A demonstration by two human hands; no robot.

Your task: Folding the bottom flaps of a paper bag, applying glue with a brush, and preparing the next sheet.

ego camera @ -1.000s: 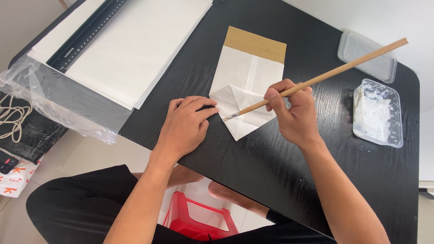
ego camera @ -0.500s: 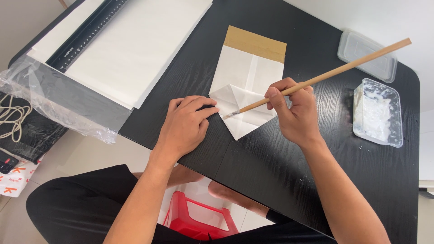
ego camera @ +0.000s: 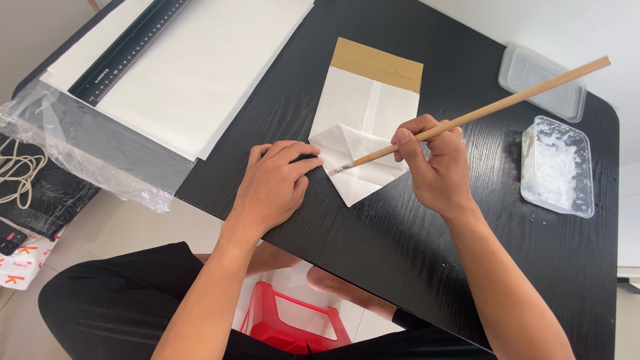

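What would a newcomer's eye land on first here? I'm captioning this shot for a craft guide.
The long wooden brush slants across the black table, held by the right hand, its tip on the folded white paper bag. The left hand presses the bag's left edge.

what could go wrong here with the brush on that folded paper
1. The brush tip sits at the edge of the folded flap of the white paper bag; paste could stray onto the black table and stick the bag down.
2. The left hand pins only the flap's left corner, so the bag may shift under a stroke.
3. The long handle points toward the open paste tub; a swing of the right hand might knock it.
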